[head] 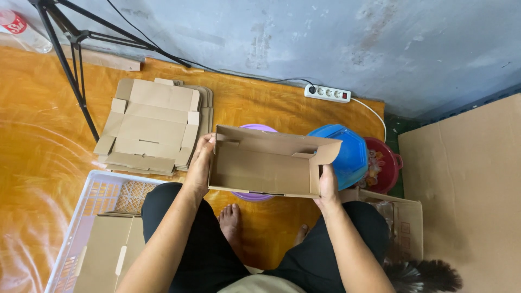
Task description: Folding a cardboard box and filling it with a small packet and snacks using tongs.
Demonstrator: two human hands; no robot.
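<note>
Two hands hold a half-folded cardboard box (266,163) above the person's lap in the head view. The left hand (199,164) grips the box's left end wall, fingers wrapped over its edge. The right hand (326,186) grasps the right end near the bottom corner, thumb on the outside. The box lies open toward the camera, its right flap standing out at an angle.

Under the box sit a purple bowl (255,196) and a blue lid (347,154), with a red basin (386,165) just beside the lid. A stack of flat boxes (152,127) lies on the orange floor (43,141) to the left. A white basket (92,198) near the left knee holds what looks like folded boxes. A power strip (327,93) lies by the wall, a tripod (68,49) stands at upper left, and a large cardboard sheet (467,179) leans at the right.
</note>
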